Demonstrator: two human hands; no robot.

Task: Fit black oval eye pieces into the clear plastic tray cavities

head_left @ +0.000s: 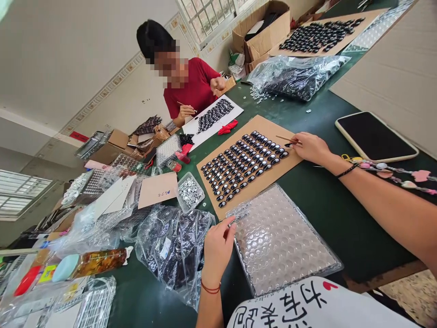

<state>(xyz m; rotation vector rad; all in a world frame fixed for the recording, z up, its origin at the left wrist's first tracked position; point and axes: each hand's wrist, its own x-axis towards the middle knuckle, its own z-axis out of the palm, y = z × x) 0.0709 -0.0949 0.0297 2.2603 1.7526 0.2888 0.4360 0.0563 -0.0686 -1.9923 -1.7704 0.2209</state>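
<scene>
My right hand (312,148) pinches a thin wooden stick (285,138) over the right end of a brown cardboard sheet (218,200). Close below its fingertips shows a small black piece; whether it touches the stick I cannot tell. Rows of glossy black oval pieces (244,166) with pale round centres cover the sheet. In front of it lies a clear plastic tray (287,237) with round hollows. My left hand (218,246) is at this tray's left corner, thumb and forefinger closed together beside some small clear pieces; what lies between them is hidden.
A small box of silvery round pieces (190,192) and a plastic bag of dark pieces (174,246) lie to the left. A phone (375,136) is on the right. Across the table, a person in red (191,86) works at a white board (235,105). A jar (99,264) lies front left.
</scene>
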